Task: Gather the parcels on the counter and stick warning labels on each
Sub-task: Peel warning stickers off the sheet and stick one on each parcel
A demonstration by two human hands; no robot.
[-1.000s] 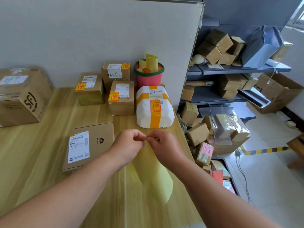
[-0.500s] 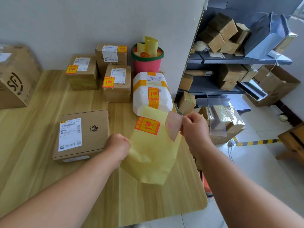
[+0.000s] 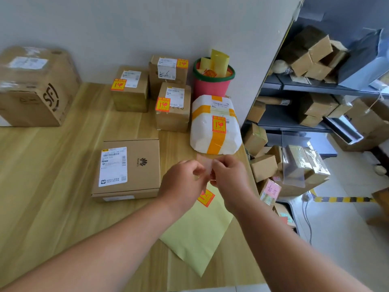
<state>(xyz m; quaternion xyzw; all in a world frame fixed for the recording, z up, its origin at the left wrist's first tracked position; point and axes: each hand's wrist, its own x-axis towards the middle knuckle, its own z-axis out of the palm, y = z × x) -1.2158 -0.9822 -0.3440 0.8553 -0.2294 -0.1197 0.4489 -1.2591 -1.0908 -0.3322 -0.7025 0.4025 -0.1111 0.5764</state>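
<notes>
A person's left hand (image 3: 185, 182) and right hand (image 3: 228, 180) meet above the wooden surface (image 3: 52, 186), near its right edge, each grip narrowed to a fingertip pinch on one peeled warning label (image 3: 205, 163), a pale pinkish slip seen from its back. Beneath the wrists lies the yellow backing sheet (image 3: 197, 234), flat on the surface toward the front right corner, with one more orange label (image 3: 205, 198) on it.

The label looks thin, light and limp; with its adhesive exposed it would likely curl or stick to itself, so holding it by two opposite edges, as here, and keeping it taut seems the safest way to carry it.

Just left of the hands sits a flat brown box (image 3: 128, 169) carrying only a white shipping label, probably the next parcel to be marked. It looks stiff and flat-topped, an easy face to press onto. Along the back of the surface, three small cartons (image 3: 172, 108) and a soft white parcel (image 3: 214, 127) banded with orange tape already show orange stickers. A pink bucket (image 3: 212, 81) holding spent yellow sheets stands at the back right corner, and a large carton (image 3: 33, 87) at the left edge shows no orange sticker on the faces visible.
</notes>
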